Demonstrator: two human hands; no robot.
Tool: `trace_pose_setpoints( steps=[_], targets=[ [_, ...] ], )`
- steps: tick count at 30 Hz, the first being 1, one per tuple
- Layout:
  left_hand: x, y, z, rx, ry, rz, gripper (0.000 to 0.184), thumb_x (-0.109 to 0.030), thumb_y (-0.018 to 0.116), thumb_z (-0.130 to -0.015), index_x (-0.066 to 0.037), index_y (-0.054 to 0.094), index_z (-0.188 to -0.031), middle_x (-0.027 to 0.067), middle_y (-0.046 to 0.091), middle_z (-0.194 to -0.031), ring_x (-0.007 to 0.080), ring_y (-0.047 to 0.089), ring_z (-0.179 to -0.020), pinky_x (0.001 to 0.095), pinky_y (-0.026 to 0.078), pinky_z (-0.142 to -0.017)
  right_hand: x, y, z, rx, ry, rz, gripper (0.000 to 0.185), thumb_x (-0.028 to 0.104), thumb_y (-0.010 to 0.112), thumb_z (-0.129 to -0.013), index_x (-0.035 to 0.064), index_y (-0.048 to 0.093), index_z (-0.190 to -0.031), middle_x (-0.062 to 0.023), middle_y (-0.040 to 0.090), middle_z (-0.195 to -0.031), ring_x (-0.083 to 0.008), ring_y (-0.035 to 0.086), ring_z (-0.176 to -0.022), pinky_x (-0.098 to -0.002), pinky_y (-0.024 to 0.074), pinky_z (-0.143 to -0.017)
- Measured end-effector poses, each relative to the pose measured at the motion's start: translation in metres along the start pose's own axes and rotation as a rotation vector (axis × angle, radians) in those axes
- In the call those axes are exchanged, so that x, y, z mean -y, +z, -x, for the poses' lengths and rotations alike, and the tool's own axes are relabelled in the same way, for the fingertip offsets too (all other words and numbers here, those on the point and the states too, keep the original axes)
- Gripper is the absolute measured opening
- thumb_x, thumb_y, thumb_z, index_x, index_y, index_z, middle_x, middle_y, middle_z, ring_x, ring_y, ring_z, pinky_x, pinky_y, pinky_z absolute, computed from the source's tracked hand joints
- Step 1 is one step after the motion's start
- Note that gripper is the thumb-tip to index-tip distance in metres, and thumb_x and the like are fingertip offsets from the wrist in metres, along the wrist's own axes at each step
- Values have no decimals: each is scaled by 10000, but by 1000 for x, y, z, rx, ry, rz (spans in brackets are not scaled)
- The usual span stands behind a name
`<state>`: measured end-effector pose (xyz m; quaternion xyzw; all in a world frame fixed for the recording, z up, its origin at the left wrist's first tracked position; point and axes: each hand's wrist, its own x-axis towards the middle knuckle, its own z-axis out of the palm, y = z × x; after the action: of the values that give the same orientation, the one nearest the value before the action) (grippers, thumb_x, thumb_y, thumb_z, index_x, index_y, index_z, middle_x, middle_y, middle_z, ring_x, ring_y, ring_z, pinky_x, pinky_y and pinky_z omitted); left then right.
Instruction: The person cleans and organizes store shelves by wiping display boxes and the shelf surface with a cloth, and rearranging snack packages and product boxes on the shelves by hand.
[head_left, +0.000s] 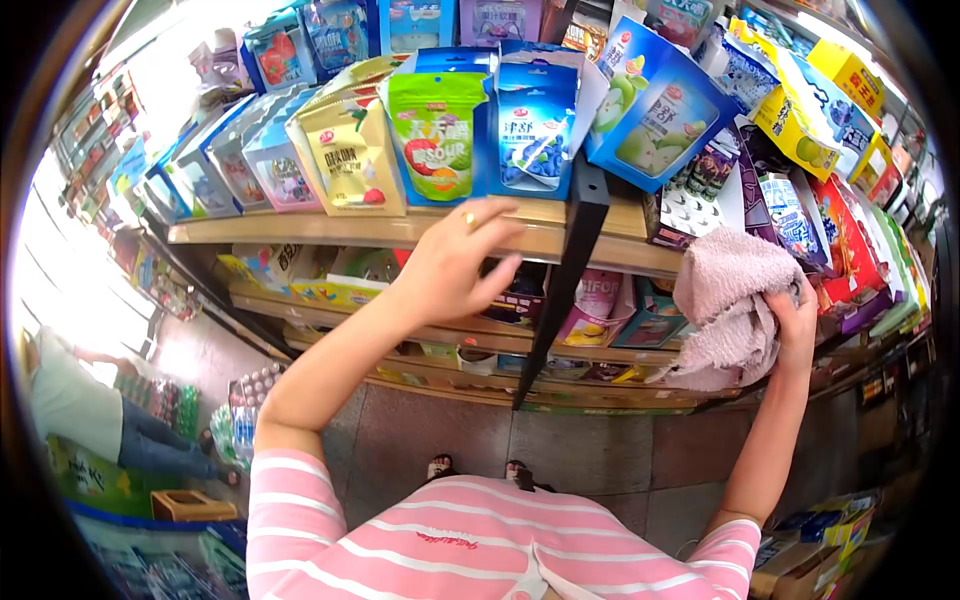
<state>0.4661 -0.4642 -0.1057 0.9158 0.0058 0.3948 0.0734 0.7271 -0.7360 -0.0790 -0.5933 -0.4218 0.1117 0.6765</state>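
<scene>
My left hand (458, 258) is in front of the shelf edge, just below the candy bags, with its fingers loosely curled and apart, a gold ring on one finger and nothing held. Nearest to it are a green sour candy bag (432, 135) and a blue blueberry candy bag (535, 125), both upright in display boxes. To their left stands a cream-coloured bag (350, 155). At the right, my right hand (792, 318) grips a crumpled pinkish towel (735, 295), which hangs in front of the shelf and hides part of the goods there.
A black shelf post (565, 280) splits the wooden shelf (380, 228). Right of it, a blue box with pears (655, 110) leans at a tilt, near yellow packages (795, 110). Lower shelves hold more boxes. A person (90, 400) stands at far left beside stacked bottles (245, 410).
</scene>
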Motion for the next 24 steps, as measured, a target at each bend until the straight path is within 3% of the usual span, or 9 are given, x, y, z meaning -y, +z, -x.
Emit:
trace_pose_setpoints(
  steps=[5,11,15,17,18,20,22,23,24],
  targets=[
    [3,40,-30,-102,-60,-147,326,-45,544,-792,2,497,-1111,188,514,-1149,346,485,-1079,396,400,-914,-1,1,-23,151,-40,52,306,129,635,-739,-26,589,-999,-36,608,-897,-105,551,-838,-249,427,-791],
    [9,64,-56,-189,-161,-62,281,-29,470,-835,21,484,-1111,219,502,-1144,364,463,-1100,407,364,-948,36,21,-37,187,-209,133,389,48,681,-727,-13,544,-1087,-38,587,-990,-110,534,-911,-262,421,-832],
    [15,72,-58,-298,-303,21,267,-18,458,-835,35,487,-1095,258,487,-1143,389,463,-1091,417,359,-953,92,69,-46,122,-707,546,361,-50,645,-686,53,596,-1028,-43,616,-937,-124,574,-874,-266,440,-805],
    [21,80,-53,-343,-234,-87,240,-26,467,-834,51,509,-1058,261,480,-1151,406,459,-1091,422,367,-949,108,98,-61,-57,-1105,964,429,-61,620,-617,91,615,-1018,-76,601,-973,-225,577,-921,-316,445,-833],
    [23,82,-52,-304,-223,-141,243,-16,492,-803,62,532,-1029,271,465,-1165,421,449,-1097,432,377,-944,112,117,-76,-111,-1308,1065,423,-33,627,-606,107,624,-1005,-77,603,-960,-245,577,-916,-322,443,-840],
    [25,81,-54,-310,-165,-225,259,-16,504,-783,63,536,-1027,276,457,-1172,424,447,-1099,434,380,-944,120,168,-105,-32,-1567,1166,227,97,641,-644,115,639,-871,-69,622,-887,-243,589,-849,-346,437,-777],
    [28,83,-57,-305,-123,-338,316,-9,520,-732,57,541,-1040,289,443,-1177,429,441,-1106,430,402,-930,107,210,-149,237,-1448,1439,207,146,652,-667,136,644,-874,-53,618,-878,-229,584,-872,-389,415,-815],
    [31,85,-60,-314,-138,-334,327,-13,505,-732,51,542,-1050,282,452,-1162,419,445,-1100,422,433,-888,78,224,-170,372,-1245,1697,365,94,657,-641,165,644,-998,-47,597,-928,-237,566,-956,-416,395,-924],
    [32,87,-60,-315,-134,-323,327,-13,505,-732,51,542,-1050,282,452,-1162,419,445,-1100,422,433,-888,54,229,-174,493,-1132,1760,339,147,663,-652,169,646,-990,-35,586,-904,-236,552,-975,-472,358,-945]
  ],
)
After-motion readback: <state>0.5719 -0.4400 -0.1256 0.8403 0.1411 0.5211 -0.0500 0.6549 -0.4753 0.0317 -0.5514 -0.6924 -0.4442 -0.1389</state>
